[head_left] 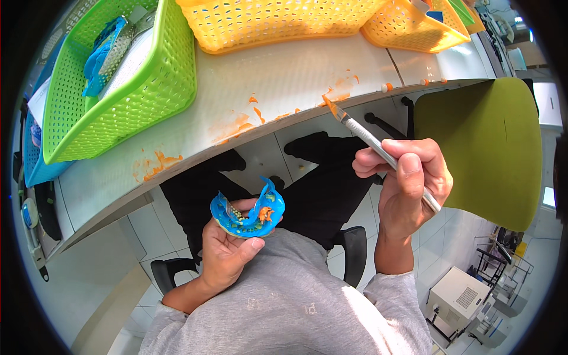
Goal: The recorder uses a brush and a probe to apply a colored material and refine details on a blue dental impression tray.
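My left hand is closed round a dental impression, holding it above my lap. The impression is a blue horseshoe shape with yellowish bits in its trough and an orange lump on its right side. In my right hand is a slim grey-handled knife, gripped between thumb and fingers like a pen. Its orange-smeared tip points up and left, and appears at the table's front edge, beside an orange smear. Whether the tip touches the table, I cannot tell.
Orange smears mark the white table along its front edge. A green basket holds another blue impression in a metal tray. Yellow baskets stand at the back. An olive chair is at the right, a beige box-shaped machine behind it.
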{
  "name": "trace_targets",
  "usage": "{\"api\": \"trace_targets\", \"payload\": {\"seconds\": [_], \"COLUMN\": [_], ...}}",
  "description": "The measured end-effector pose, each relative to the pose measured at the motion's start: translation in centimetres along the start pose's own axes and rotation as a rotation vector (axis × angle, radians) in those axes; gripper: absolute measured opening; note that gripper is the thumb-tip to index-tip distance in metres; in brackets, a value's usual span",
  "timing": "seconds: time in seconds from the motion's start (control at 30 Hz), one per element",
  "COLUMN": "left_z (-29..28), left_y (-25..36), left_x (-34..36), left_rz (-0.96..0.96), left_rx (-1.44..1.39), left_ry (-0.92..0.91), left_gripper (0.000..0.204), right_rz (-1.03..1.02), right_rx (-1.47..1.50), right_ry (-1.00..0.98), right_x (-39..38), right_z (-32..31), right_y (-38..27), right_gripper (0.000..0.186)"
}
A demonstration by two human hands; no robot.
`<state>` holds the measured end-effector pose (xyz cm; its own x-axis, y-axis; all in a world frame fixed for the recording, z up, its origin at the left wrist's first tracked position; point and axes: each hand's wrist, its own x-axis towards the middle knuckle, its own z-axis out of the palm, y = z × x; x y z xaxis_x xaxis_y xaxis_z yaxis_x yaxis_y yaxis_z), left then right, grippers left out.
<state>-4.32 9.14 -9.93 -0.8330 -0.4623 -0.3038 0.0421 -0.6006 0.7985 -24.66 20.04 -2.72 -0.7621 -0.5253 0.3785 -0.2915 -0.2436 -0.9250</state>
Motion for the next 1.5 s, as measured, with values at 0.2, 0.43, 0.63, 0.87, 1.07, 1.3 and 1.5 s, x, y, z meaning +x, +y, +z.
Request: {"api": "trace_targets", "payload": {"seconds": [0.2,0.43,0.63,0.87,1.07,1.3,1.5], "left_z": [-0.1,0.1,0.1,0.2,0.3,0.6,0.8], "left_y": [0.2,0.3,0.4,0.5,0.3,0.4,0.5], "left_x": [0.0,0.0,0.1,0.1,0.2,0.5,0.5], "left_rz": [0.003,0.001,0.011,-0.006,-0.008,-0.015,-0.013], "left_rx": [0.018,-0.008,-0.042,-0.057,-0.070,-0.062,-0.093], "left_ry": [0.006,-0.014,-0.037,-0.042,-0.020,-0.003,-0.024], "left_gripper": [0.058,0.060,0.058,0.057,0.056,0.056,0.057], "right_rz": [-0.042,0.015,-0.185,-0.841,-0.882,-0.870,-0.850], "right_rx": [0.094,-0.015,0.098,-0.498,-0.650,-0.647,-0.596], "right_ry": [0.065,0.049,-0.047,0.043,-0.019,0.011,0.002], "right_x": [0.6,1.1,-0.1,-0.2,0.1,-0.9,-2.0], "right_z": [-0.5,-0.5,-0.2,0.6,1.0,0.6,0.1], "right_y": [0.5,0.4,2.1,6.9,8.9,9.4,8.4], "right_gripper": [0.019,0.021,0.020,0.019,0.023,0.021,0.018]}}
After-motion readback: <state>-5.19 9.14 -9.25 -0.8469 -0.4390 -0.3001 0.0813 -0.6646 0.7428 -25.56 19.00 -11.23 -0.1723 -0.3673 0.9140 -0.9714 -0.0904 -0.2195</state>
